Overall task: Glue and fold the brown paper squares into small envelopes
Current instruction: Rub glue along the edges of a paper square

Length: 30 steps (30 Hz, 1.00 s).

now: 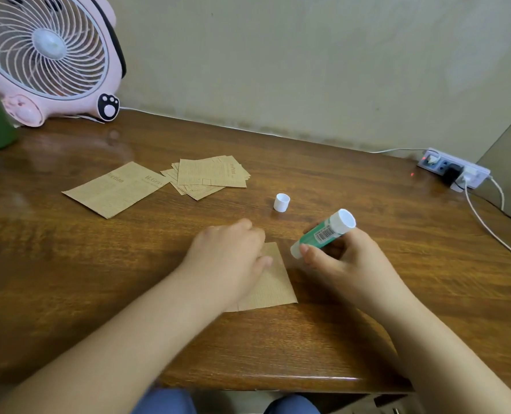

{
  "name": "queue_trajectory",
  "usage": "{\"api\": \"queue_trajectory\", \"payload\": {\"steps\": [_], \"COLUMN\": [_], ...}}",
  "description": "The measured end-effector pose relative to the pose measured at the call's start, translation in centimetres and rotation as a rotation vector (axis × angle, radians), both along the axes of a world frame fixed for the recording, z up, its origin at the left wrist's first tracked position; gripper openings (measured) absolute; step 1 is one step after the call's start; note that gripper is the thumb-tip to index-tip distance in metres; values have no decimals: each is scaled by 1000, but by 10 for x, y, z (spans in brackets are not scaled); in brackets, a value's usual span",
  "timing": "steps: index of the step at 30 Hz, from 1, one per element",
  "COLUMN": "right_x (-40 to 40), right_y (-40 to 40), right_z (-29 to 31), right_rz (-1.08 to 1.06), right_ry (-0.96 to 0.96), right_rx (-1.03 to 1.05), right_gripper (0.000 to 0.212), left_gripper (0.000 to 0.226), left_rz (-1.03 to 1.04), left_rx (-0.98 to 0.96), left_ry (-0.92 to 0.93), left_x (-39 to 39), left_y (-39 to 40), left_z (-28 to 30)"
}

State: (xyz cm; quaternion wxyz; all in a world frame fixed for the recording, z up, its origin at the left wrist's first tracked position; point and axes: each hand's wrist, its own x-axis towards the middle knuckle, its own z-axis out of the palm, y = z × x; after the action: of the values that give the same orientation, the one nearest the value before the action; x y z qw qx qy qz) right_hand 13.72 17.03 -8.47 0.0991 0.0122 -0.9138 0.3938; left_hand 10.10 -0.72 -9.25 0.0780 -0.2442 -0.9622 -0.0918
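From here I judge we're at the gluing step — my left hand (230, 258) presses flat on the brown square (273, 282) near the table's front edge, my right hand (338, 261) grips the uncapped glue stick (323, 234) just beside it — next, its tip must meet the paper's edge.

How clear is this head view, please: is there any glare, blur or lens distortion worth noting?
Head view: soft, even light; a pale sheen lies on the table below the fan. Wide-angle bending curves the table's far edge. The left hand on the paper square looks slightly motion-blurred; the glue stick in the right hand shows a sharp barcode.
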Motion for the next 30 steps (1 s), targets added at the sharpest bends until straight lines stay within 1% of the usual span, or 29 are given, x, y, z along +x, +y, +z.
{"api": "queue_trajectory", "payload": {"steps": [2,3,5,8,11,16,21,26,30], "right_x": [-4,-7,-16,-28,-34,-28,-26,-28,-16], "right_y": [-2,-4,-8,-15,-16,-12,-12,-13,-7], "right_z": [1,1,-1,-5,-6,-2,-3,-4,-3], "right_rz": [28,40,59,82,101,136,137,138,204], "right_ry": [-24,-30,-20,-23,-27,-84,-67,-47,-60], "right_rx": [44,64,105,180,235,333,327,313,324], "right_gripper": [19,19,17,22,20,19,17,18,19], "left_gripper": [34,42,56,60,60,61,60,60,60], "left_rz": [-194,-258,-310,-320,-298,-275,-276,-277,-283], "left_rx": [108,112,54,7,-46,-76,-91,-115,-133], "left_ry": [-132,-180,-195,-132,-63,-49,-77,-57,-44], "left_x": [-5,-6,-8,-7,-8,-6,-7,-6,-8], "left_y": [-19,-25,-29,-29,-30,-30,-30,-28,-29], "left_z": [-3,-4,-9,-16,-17,-15,-11,-9,-8]}}
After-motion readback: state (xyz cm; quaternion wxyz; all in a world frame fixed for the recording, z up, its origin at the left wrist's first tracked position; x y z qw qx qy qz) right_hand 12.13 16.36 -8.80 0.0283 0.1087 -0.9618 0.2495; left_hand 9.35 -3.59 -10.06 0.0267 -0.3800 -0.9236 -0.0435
